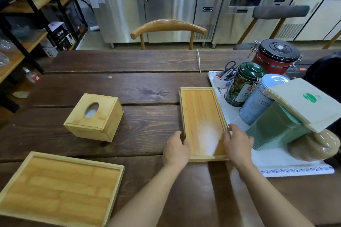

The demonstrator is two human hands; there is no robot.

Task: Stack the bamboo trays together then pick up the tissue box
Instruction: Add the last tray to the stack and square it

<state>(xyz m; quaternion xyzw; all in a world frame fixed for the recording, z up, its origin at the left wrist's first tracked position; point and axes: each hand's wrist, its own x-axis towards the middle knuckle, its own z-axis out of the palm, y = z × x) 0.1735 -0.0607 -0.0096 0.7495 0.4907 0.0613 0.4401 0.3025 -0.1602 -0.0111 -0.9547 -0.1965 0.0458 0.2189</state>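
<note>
The dark wooden table is the landmark here. At its near left corner lies the large bamboo tray, flat and untouched. The narrow bamboo tray sits right of the table's centre, its long side running away from the person, with what looks like a second rim edge showing just under its far left corner — possibly another tray beneath, though that cannot be settled. The tissue box stands left of centre on the table, well apart from both trays.

The main risk, as I judge it, is on the table's right side: the narrow tray's right rim lies just beside the white cloth that carries the green tin, the blue tin and the pale green box. A lift that swings rightward could catch the cloth or knock a tin. A tilted lift could also let the tray slip, since the grip is only on the rims near one end.

The left hand is curled against the narrow tray's left rim, fingers half closed on it. The right hand mirrors it on the right rim, thumb over the edge — both appear to clasp the tray, not yet raised.
</note>
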